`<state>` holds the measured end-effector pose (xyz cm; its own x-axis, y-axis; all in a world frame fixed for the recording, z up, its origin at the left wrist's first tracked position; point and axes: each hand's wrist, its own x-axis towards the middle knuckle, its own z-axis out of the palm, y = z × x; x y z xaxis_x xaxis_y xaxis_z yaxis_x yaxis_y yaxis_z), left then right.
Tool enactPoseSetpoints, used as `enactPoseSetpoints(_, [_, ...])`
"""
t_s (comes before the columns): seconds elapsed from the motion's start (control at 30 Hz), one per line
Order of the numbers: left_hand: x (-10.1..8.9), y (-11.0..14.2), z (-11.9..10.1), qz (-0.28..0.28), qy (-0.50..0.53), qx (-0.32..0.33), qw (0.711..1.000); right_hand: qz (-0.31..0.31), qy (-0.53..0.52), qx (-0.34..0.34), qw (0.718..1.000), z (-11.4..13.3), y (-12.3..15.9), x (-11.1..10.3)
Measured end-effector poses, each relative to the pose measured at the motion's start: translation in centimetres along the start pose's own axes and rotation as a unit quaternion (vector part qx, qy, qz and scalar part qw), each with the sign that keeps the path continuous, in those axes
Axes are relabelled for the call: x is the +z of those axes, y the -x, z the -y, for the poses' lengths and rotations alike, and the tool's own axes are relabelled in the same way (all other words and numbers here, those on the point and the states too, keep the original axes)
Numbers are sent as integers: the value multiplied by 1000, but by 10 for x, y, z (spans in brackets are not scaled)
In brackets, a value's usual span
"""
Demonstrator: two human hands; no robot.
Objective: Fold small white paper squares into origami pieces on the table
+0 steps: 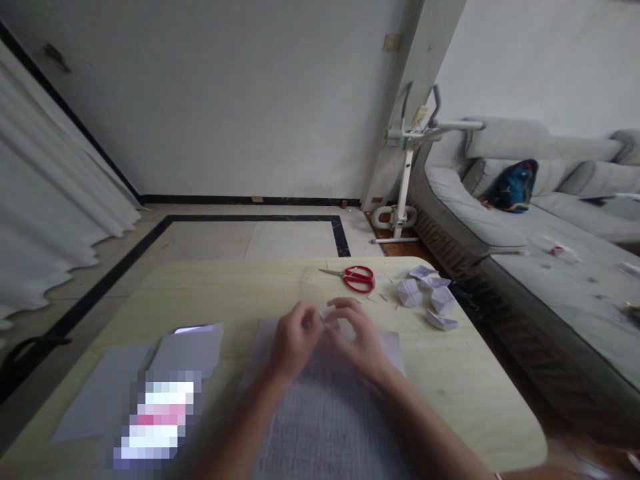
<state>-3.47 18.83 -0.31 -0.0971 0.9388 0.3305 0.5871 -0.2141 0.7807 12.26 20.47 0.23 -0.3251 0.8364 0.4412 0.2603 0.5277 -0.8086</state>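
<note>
A small piece of white paper (pixel 327 312) is pinched between my two hands, above the far part of a large printed sheet (pixel 325 413) on the table. My left hand (pixel 299 337) grips its left side with thumb and forefinger closed. From the right, my right hand (pixel 356 333) holds it with curved fingers. Part of the paper is hidden by the fingers. Beyond my hands lie red-handled scissors (pixel 358 279), blades pointing left. Several folded white paper shapes (pixel 411 293) rest to the right of the scissors, with small paper scraps near them.
On the table's (pixel 235 287) left side lie white paper sheets (pixel 107 380), another stack (pixel 187 353) and a pixelated bright object (pixel 160 420). A grey sofa (pixel 550 233) with a dark blue bag (pixel 515 187) stands at right. White exercise equipment (pixel 404 180) is behind the table.
</note>
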Motion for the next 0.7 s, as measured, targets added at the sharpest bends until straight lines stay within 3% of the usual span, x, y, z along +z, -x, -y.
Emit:
enactPoseSetpoints(0.17, [3, 2, 0, 17, 53, 4, 998, -55, -50, 39, 996, -1, -1, 2])
enactPoseSetpoints(0.3, [7, 4, -3, 18, 110, -31, 993, -60, -85, 82, 991, -6, -1, 5])
enactPoseSetpoints(0.7, [8, 1, -12, 19, 286, -131, 949, -57, -13, 37, 998, 0, -3, 2])
